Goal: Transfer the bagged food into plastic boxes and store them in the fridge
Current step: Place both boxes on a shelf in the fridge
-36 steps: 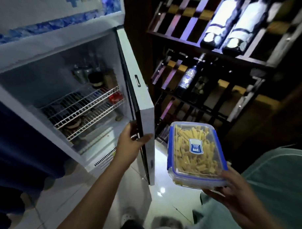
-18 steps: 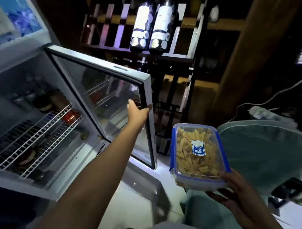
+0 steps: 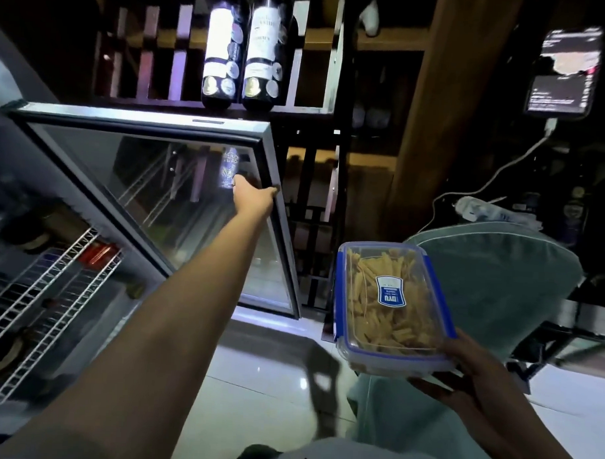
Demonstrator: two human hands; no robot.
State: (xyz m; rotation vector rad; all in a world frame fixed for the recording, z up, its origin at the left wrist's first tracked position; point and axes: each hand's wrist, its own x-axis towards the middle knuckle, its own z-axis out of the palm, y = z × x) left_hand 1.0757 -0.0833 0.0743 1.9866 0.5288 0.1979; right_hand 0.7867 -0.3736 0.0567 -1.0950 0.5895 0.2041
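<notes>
The small white fridge (image 3: 7, 198) stands open at the left, its grey-framed glass door (image 3: 159, 176) swung wide towards the dark wooden wine rack (image 3: 312, 106). The left hand (image 3: 252, 196) has its fingers wrapped round the door's free edge. The right hand (image 3: 474, 376) grips the near end of the clear rectangular plastic box with a blue-rimmed lid (image 3: 391, 308), full of yellow food sticks, held above the pale tiled floor (image 3: 254, 382).

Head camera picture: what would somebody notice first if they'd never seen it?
Probably the clear plastic box with a blue-rimmed lid, full of yellowish food sticks, resting on the right hand at lower right. Next, the left hand gripping the edge of the open glass fridge door in the middle. Above, two wine bottles lie in a dark rack.
</notes>
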